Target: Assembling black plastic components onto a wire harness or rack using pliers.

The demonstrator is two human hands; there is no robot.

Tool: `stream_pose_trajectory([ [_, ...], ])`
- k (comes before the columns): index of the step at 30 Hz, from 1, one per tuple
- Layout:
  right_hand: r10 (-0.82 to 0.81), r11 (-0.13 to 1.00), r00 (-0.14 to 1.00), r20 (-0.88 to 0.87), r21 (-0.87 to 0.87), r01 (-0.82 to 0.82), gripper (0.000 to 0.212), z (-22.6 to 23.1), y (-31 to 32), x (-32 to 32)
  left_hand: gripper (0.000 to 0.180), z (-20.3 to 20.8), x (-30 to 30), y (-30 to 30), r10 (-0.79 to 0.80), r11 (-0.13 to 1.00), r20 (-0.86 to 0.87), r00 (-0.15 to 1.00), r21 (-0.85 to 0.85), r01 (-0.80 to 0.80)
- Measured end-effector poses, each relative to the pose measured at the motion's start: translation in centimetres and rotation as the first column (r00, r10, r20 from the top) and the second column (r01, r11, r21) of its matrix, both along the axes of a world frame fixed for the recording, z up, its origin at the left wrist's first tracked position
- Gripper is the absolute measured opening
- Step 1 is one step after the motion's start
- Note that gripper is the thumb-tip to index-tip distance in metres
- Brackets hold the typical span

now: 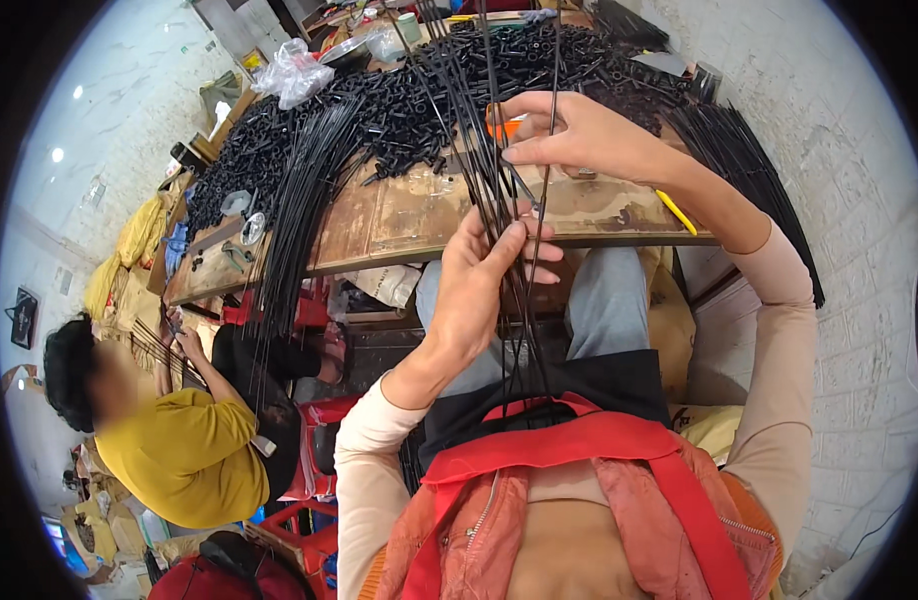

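Note:
My left hand is closed round a loose bundle of thin black rods. The rods stand upright before my chest, their lower ends by my lap and their tops reaching past the table. Above it, my right hand is beside the same rods, with thumb and fingers curled. Something orange shows between that thumb and the fingers; its kind is hidden. One rod crosses in front of my right hand.
Small black tubular parts lie heaped across the wooden table. Long black rods lie in bundles at the left and right. A yellow pen-like tool rests near the edge. Left, a person in yellow handles rods.

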State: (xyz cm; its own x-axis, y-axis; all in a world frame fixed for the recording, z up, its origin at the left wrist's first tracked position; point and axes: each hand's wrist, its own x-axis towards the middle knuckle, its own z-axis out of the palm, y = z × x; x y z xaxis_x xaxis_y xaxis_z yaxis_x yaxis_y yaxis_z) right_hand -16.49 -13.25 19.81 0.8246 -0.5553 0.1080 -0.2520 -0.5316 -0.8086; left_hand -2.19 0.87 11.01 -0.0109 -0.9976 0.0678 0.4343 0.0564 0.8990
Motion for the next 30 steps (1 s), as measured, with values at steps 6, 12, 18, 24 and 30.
stream_pose_trajectory([
  [6, -0.001, 0.964, 1.0, 0.004, 0.267, 0.0, 0.046, -0.9, -0.3, -1.6, 0.019, -0.7, 0.2, -0.5, 0.098, 0.994, -0.06, 0.993, -0.032, -0.1],
  [12, 0.205, 0.901, 0.974, 0.092, 0.372, -0.225, 0.039, -2.1, 1.9, -3.2, 0.02, -0.7, 0.1, -1.2, 0.034, 0.999, -0.067, 0.997, -0.019, -0.035],
  [18, -0.042, 0.992, 0.977, 0.211, 0.129, 0.015, 0.047, -1.9, 2.3, -7.1, 0.019, -0.8, 3.9, -4.0, 0.144, 0.986, 0.05, 0.988, -0.087, -0.14],
  [24, -0.305, 0.911, 0.939, 0.157, 0.334, 0.24, 0.053, -0.9, 0.0, -4.1, 0.025, -0.2, 0.0, -3.5, -0.092, 0.996, -0.03, 0.995, 0.014, 0.092],
  [30, -0.169, 0.876, 0.944, 0.282, -0.396, 0.275, 0.05, -1.7, -5.9, -1.6, 0.03, 1.1, -0.7, -3.3, -0.109, 0.994, 0.02, 0.994, -0.011, 0.109],
])
